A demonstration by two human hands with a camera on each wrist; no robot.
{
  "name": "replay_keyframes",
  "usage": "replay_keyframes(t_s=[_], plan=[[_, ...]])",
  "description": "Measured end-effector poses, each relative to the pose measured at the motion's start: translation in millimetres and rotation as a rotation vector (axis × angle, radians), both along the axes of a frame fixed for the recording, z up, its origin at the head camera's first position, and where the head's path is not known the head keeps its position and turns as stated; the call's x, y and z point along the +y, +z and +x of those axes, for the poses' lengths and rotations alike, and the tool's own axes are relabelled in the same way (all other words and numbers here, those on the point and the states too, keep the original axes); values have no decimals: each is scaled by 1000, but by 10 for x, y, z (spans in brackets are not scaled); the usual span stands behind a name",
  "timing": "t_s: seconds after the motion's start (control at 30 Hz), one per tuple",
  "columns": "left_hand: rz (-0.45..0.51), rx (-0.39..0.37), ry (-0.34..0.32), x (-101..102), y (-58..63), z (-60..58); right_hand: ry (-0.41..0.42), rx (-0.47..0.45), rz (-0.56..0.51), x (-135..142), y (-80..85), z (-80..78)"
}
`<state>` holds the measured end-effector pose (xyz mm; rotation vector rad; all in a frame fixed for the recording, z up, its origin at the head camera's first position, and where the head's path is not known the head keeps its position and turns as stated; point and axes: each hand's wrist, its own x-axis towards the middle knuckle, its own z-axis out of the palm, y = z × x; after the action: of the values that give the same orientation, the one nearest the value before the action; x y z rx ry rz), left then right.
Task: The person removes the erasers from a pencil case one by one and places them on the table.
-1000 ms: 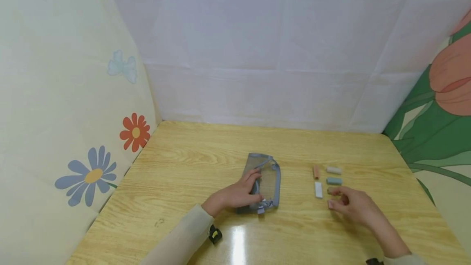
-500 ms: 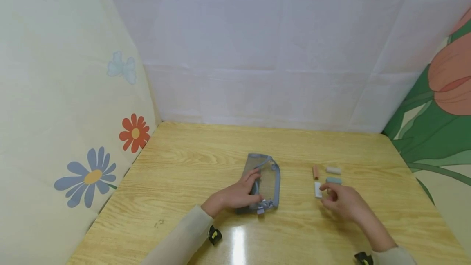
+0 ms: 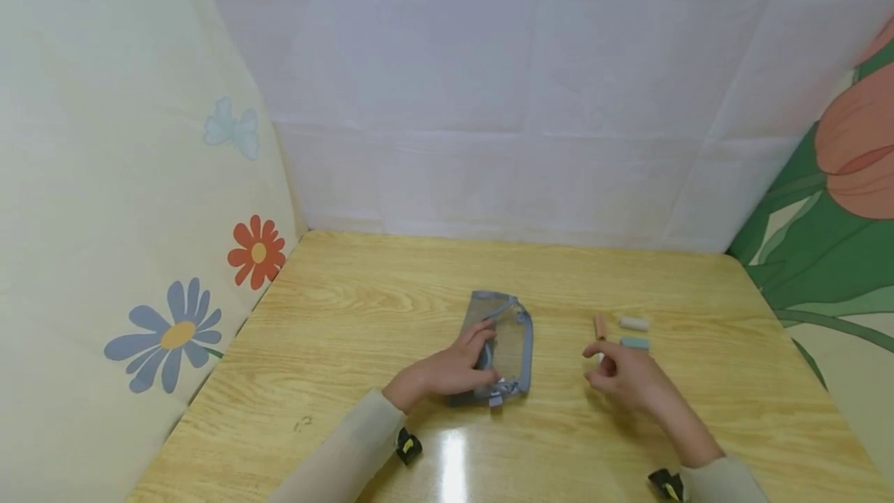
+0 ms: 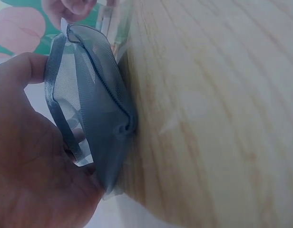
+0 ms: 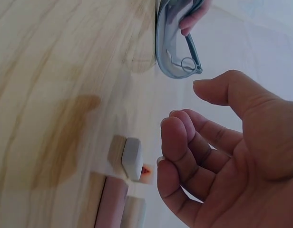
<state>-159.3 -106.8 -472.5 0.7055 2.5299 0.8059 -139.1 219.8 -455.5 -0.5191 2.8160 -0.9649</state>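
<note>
A grey-blue mesh zip pouch (image 3: 514,340) lies on the table with its mouth spread. My left hand (image 3: 450,367) holds it; in the left wrist view the thumb presses one edge and the other fingers pass behind the mesh. My right hand (image 3: 632,377) hovers over a small white block (image 5: 132,159), thumb and bent fingers apart, nothing between them. A pink block (image 5: 111,202) lies beside the white one in the right wrist view, while the hand hides it in the head view.
Just beyond my right hand are an orange stick (image 3: 599,326), a beige roll (image 3: 634,324) and a green block (image 3: 635,343). White cloth (image 3: 419,99) rises behind the wooden table (image 3: 363,286), with flower-printed cloth on both sides.
My right hand has moved left, from the pink and brown blocks to above the white block. The left hand and pouch have stayed in place.
</note>
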Motion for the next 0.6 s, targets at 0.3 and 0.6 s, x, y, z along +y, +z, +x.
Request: replay_keyframes(t_s=[0.3,0.6], plan=[[-5,6,2,20,-4,-11,20,-31,9,-182,-21,-69],[93,-22,56,-29,-11,-94,113,-20,-27,-400,-39,-158]])
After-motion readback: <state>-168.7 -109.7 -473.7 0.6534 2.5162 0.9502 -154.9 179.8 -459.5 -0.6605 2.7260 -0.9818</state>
